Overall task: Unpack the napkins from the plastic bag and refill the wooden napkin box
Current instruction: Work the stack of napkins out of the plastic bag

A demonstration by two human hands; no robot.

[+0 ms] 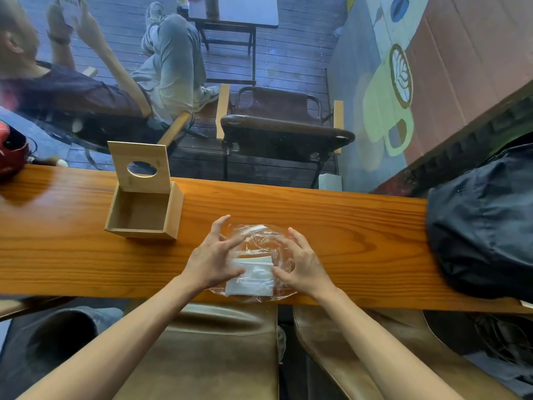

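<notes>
Napkins (253, 274) lie inside the plastic bag (261, 241) on the counter (331, 223). Your left hand (215, 258) and right hand (302, 262) pinch the bag. The wooden napkin box (144, 215) stands open, lid up.

Both bare forearms reach forward from the near edge and converge toward the middle. The left hand (213, 259) has its fingers spread and half-bent, index raised. The right hand (302, 265) faces it, fingers bent inward, thumb low.
</notes>
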